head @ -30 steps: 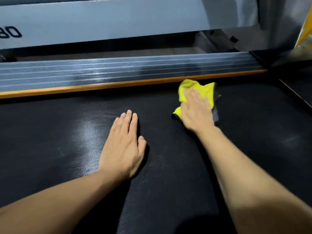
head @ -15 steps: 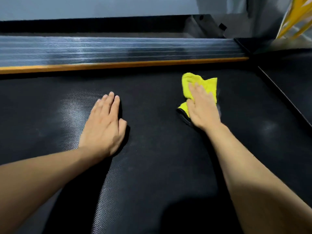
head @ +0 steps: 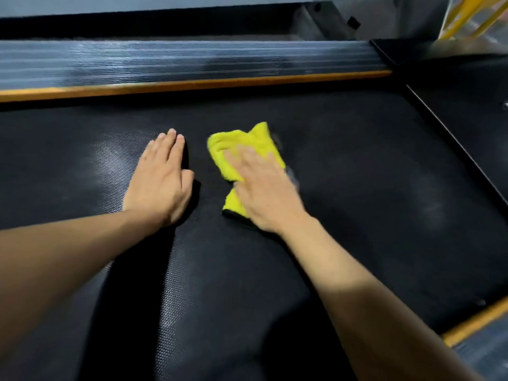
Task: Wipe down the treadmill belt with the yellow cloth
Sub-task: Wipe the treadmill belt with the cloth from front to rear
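Note:
The black textured treadmill belt [head: 371, 188] fills most of the view. A crumpled yellow cloth [head: 242, 145] lies on it near the middle. My right hand [head: 264, 188] presses flat on the cloth with straight fingers, blurred by motion; the cloth sticks out beyond the fingertips and to the left of the palm. My left hand [head: 162, 177] rests flat on the bare belt just left of the cloth, fingers straight and together, not touching the cloth.
A ribbed grey side rail [head: 192, 61] with an orange strip [head: 192, 85] runs along the far edge of the belt. A black end cover [head: 467, 105] borders the belt at right. Another orange strip [head: 472, 323] shows at lower right. Yellow bars [head: 467, 15] stand top right.
My right hand has slid the cloth leftward and closer to my left hand. My left hand stays flat on the belt.

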### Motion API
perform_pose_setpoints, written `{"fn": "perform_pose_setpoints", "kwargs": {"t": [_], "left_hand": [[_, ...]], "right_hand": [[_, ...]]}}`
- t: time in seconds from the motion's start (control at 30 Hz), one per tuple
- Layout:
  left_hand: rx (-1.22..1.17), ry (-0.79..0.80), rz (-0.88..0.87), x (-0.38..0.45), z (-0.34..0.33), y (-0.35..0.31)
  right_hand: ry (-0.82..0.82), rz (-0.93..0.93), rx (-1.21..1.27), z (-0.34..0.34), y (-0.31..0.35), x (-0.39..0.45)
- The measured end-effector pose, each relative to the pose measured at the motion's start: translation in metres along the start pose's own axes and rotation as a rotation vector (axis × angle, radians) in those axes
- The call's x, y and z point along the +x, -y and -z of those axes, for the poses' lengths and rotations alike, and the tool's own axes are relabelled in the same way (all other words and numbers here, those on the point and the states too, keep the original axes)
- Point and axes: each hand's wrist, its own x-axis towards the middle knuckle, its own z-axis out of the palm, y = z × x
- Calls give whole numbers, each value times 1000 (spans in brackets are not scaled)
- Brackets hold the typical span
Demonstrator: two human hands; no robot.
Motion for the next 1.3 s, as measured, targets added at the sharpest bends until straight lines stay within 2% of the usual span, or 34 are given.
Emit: {"fn": "perform_pose_setpoints", "kwargs": {"t": [0.13,0.2,0.3,0.47,0.53,0.6,0.7,0.77,0.87,0.97,1.1,1.2,1.3], "left_hand": [[16,-1,9,-1,-1,-1],[29,-7,4,0,-3,-1],[41,5,1,1,-3,-1],[33,6,0,2,-2,-2],[19,0,-3,2,-2,-2],[14,-6,-10,1,-1,0],[22,-10,-20,0,-2,1],[29,-8,-11,0,-2,0],[52,-1,-5,0,0,-4],[142,-38,21,-4,1,-8],[145,-32,71,-21,2,-20],[80,-43,-93,-44,-5,-43],[23,-49,-109,-60,-12,-57]], "right_hand": [[-95,-330,-22,18,-87,-24],[-111,-381,-31,18,-99,-28],[-116,-302,-31,9,-59,-35],[-74,35,-24,-20,55,-68],[-65,70,-12,-19,63,-71],[-60,79,7,-11,38,-72],[-159,-181,13,4,-34,-88],[-148,-354,-32,14,-77,-97],[-105,-396,-7,13,-91,-97],[-82,-307,-63,2,-48,-107],[-49,-16,-33,-13,29,-136],[-126,3,-29,-8,36,-135],[-130,6,-37,-13,27,-132]]}}
